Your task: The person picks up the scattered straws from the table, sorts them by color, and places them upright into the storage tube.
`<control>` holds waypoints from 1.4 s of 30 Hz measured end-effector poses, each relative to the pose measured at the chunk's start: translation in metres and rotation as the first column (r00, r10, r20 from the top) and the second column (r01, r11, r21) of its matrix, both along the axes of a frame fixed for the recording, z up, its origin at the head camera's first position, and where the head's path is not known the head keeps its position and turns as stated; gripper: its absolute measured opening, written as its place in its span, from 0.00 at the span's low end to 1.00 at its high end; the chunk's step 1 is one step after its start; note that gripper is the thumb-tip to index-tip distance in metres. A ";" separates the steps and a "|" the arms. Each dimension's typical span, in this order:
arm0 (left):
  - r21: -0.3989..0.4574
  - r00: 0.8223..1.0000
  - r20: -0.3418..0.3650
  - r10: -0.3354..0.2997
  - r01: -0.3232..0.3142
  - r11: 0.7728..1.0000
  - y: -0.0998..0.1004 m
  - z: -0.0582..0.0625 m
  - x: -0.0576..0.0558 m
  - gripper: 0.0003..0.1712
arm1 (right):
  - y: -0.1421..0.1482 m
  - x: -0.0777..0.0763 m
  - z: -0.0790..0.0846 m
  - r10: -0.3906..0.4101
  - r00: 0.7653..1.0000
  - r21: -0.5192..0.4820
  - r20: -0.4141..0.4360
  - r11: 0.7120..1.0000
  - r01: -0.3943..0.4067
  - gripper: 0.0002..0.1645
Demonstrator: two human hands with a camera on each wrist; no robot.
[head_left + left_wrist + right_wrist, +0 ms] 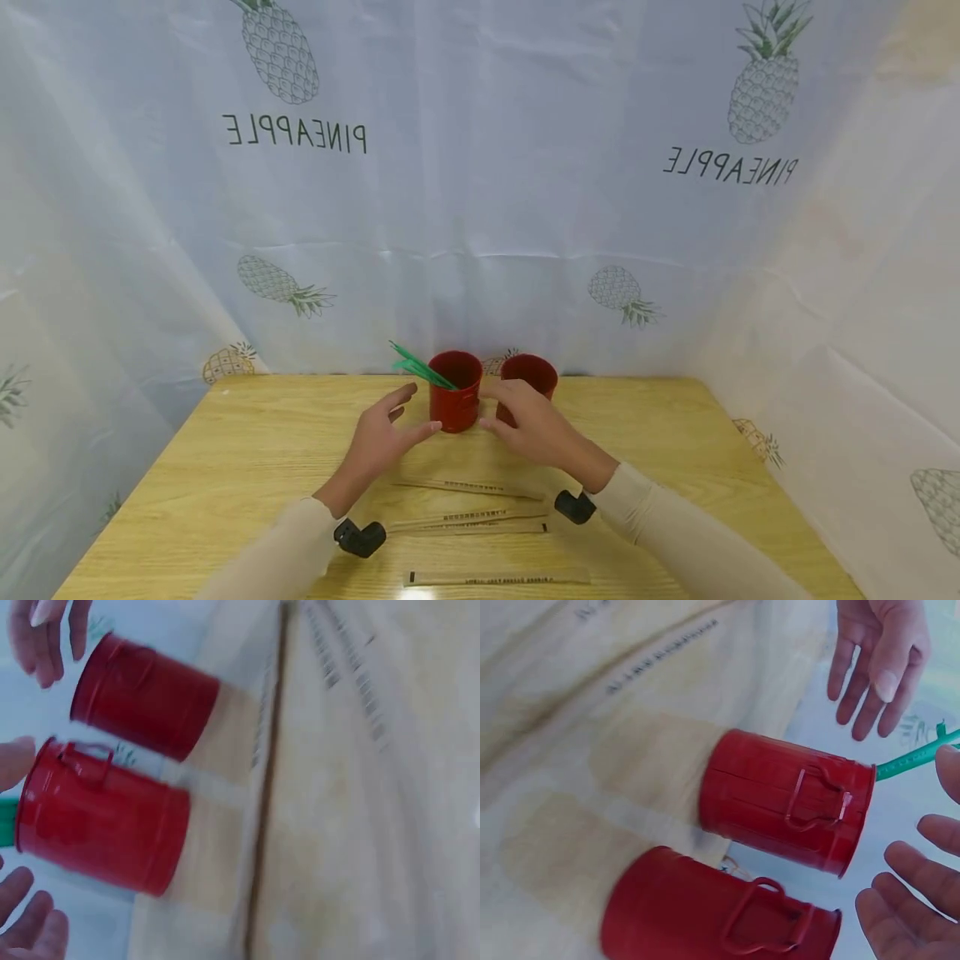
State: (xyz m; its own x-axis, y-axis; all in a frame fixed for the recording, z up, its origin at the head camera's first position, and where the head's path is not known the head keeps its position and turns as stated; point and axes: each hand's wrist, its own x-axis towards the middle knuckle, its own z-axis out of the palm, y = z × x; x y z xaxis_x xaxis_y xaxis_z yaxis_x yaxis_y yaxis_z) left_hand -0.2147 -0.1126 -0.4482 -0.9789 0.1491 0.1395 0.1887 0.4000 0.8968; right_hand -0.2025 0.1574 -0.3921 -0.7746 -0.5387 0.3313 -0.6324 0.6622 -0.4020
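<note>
Two small red metal pails with wire handles stand side by side near the back of the table. Out of the left pail (452,412) lean slim green strips (423,369), tilted to the left. My left hand (381,433) is beside this pail, thumb and fingers spread apart, holding nothing. Between the two pails hovers my right hand (528,421), its fingers loosely bent toward the left pail's handle (817,806). It covers part of the right pail (542,375) in the head view. In the right wrist view, a gap shows between its fingers and the left pail's rim.
Several long paper-wrapped sticks with printed text lie across the table in front of the pails, the closest one (495,578) near the front. Behind the table (247,467) hangs a white curtain (480,208) printed with pineapples. Black wrist cameras (360,538) sit below both wrists.
</note>
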 end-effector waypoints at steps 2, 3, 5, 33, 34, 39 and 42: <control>0.036 1.000 -0.015 0.008 -0.007 0.999 0.003 -0.002 0.007 0.45 | 0.007 0.007 -0.002 -0.007 1.000 -0.009 0.008 1.000 0.007 0.26; 0.057 1.000 -0.023 0.011 -0.009 0.998 0.005 -0.003 0.010 0.45 | 0.010 0.010 -0.004 -0.013 1.000 -0.010 0.007 1.000 0.013 0.25; 0.095 0.999 -0.042 0.017 -0.013 0.995 0.011 -0.005 0.016 0.44 | 0.018 0.014 -0.007 -0.020 1.000 -0.015 0.002 1.000 0.020 0.24; 0.200 0.978 -0.177 -0.107 0.142 0.970 0.131 0.022 -0.007 0.46 | 0.037 0.017 -0.081 -0.046 0.907 -0.267 0.418 0.948 0.171 0.05; 0.198 0.979 -0.176 -0.106 0.140 0.970 0.132 0.022 -0.009 0.46 | 0.034 0.017 -0.082 -0.041 0.909 -0.256 0.414 0.953 0.160 0.05; 0.189 0.983 -0.166 -0.075 0.107 0.976 0.133 0.021 -0.017 0.45 | 0.022 0.019 -0.087 -0.008 0.918 -0.200 0.397 0.975 0.095 0.04; 0.181 0.987 -0.143 -0.068 0.094 0.979 0.132 0.020 -0.020 0.47 | 0.020 0.020 -0.087 -0.012 0.920 -0.170 0.393 0.982 0.085 0.05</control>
